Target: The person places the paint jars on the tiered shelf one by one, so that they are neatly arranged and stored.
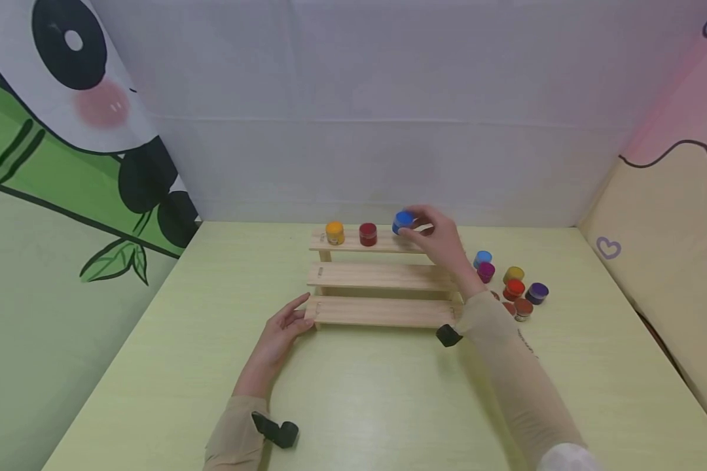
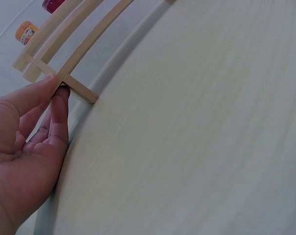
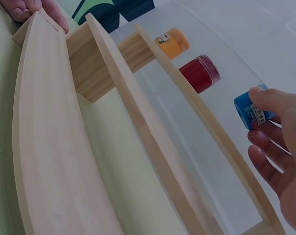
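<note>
Pinched, in right hand (image 1: 442, 243), blue round plastic jar (image 1: 402, 222) at top board (image 1: 384, 243) of three-tier pale-wood rack (image 1: 383, 277); pinched lowest board (image 1: 383, 311) at left end with left hand (image 1: 281, 328); showed yellow round jar (image 1: 334, 233) and dark-red round jar (image 1: 368, 235) shelved, multicoloured round jars (image 1: 514, 290) unshelved rightward.

We see a pale, grain-streaked wooden rack (image 1: 383, 277) and, from its left edge rightward, a round orange jar (image 1: 334, 233), round dark-red jar (image 1: 368, 235), round bright-blue jar (image 1: 402, 223).
</note>
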`<action>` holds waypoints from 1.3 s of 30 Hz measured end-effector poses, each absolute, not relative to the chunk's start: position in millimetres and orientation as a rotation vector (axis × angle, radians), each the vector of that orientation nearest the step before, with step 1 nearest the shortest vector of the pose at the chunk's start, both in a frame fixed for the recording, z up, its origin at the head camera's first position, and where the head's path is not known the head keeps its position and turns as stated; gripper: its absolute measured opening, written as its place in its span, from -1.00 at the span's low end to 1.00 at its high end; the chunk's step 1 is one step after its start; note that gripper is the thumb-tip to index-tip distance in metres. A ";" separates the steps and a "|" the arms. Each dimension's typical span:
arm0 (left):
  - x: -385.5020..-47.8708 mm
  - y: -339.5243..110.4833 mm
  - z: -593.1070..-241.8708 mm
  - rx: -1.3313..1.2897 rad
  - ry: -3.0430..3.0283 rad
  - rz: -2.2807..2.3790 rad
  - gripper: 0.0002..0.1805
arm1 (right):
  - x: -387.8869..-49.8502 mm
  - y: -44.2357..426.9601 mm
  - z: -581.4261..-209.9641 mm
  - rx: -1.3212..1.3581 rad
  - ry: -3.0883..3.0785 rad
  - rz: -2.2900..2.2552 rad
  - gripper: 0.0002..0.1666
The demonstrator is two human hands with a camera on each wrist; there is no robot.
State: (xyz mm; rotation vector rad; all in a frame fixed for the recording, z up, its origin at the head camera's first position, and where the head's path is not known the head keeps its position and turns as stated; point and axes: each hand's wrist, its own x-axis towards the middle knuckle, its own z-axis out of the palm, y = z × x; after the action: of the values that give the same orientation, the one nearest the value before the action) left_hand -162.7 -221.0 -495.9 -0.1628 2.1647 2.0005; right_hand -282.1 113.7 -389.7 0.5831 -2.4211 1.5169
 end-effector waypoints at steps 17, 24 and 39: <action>-163.5 -220.3 -496.0 -0.154 2.143 2.022 -0.36 | -279.8 111.5 -397.7 0.556 -2.485 1.570 -0.48; -164.0 -220.2 -497.1 -0.145 2.139 2.033 -0.36 | -279.1 113.1 -402.5 0.540 -2.551 1.504 -0.46; -164.6 -220.6 -499.8 -0.129 2.124 2.040 -0.36 | -277.1 115.1 -407.1 0.572 -2.563 1.413 -0.48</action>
State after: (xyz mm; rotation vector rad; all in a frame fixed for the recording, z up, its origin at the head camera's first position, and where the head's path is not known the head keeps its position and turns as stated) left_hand -164.6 -220.6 -499.8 -0.1290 2.1244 2.0399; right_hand -277.1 115.1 -407.1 0.5723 -2.5627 1.4127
